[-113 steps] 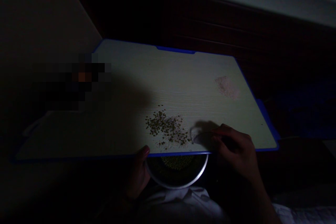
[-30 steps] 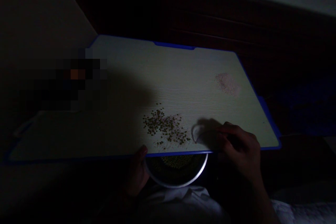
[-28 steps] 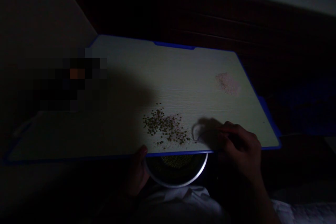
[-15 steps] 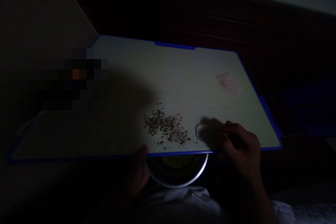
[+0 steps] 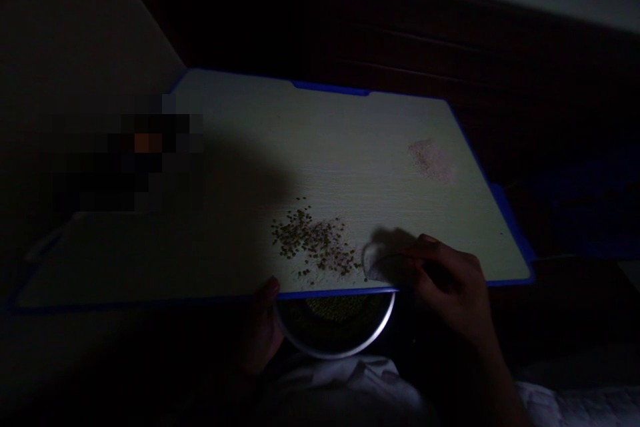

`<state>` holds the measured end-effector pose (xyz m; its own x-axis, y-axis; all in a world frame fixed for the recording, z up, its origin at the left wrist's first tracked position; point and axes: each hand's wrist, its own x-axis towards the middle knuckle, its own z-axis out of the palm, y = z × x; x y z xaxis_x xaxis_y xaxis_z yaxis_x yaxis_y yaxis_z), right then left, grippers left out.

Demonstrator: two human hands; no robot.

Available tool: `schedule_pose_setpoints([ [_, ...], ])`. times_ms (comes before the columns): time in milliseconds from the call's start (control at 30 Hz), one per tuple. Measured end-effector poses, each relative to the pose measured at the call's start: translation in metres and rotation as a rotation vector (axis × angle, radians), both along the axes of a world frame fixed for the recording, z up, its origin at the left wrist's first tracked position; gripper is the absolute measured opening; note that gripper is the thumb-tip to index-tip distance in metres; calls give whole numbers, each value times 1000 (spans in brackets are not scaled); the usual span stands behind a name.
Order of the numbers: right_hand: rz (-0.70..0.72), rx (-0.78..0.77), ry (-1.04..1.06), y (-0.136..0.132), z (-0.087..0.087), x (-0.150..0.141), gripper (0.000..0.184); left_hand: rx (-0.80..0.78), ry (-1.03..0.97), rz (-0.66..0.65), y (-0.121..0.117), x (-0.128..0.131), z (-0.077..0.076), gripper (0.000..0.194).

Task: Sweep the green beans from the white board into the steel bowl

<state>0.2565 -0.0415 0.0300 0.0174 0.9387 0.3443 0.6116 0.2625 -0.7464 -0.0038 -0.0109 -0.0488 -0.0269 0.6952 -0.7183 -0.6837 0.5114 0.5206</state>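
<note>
A white board with a blue rim lies tilted across the view. Small green grains, like mung beans, are spread near its front edge. My right hand pinches a thin tool with a curved, spoon-like tip, which touches the board just right of the grains; dim light hides its exact kind. The thumb of my left hand presses over the board's front edge, its other fingers hidden below. Against that hand stands a metal-rimmed bowl of green grains, partly under the board.
A pale pinkish patch of fine bits lies on the board's right side. At the left, a pixelated area covers part of the board. White cloth shows below the bowl. A dark wooden front stands behind the board.
My right hand has moved slightly left and down with the tool, its tip now nearer the grains and the front edge. The left hand keeps its place on the board.
</note>
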Motion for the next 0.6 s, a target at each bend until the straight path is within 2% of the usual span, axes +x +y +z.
schedule_pose_setpoints([
  [233,65,28,-36,1,3,-1,14,-113,67,62,1,2,7,12],
  [400,68,45,7,1,0,1,15,-47,-2,-15,1,2,10,20],
  [600,85,46,3,0,-1,1,18,-66,93,62,4,6,18,23],
])
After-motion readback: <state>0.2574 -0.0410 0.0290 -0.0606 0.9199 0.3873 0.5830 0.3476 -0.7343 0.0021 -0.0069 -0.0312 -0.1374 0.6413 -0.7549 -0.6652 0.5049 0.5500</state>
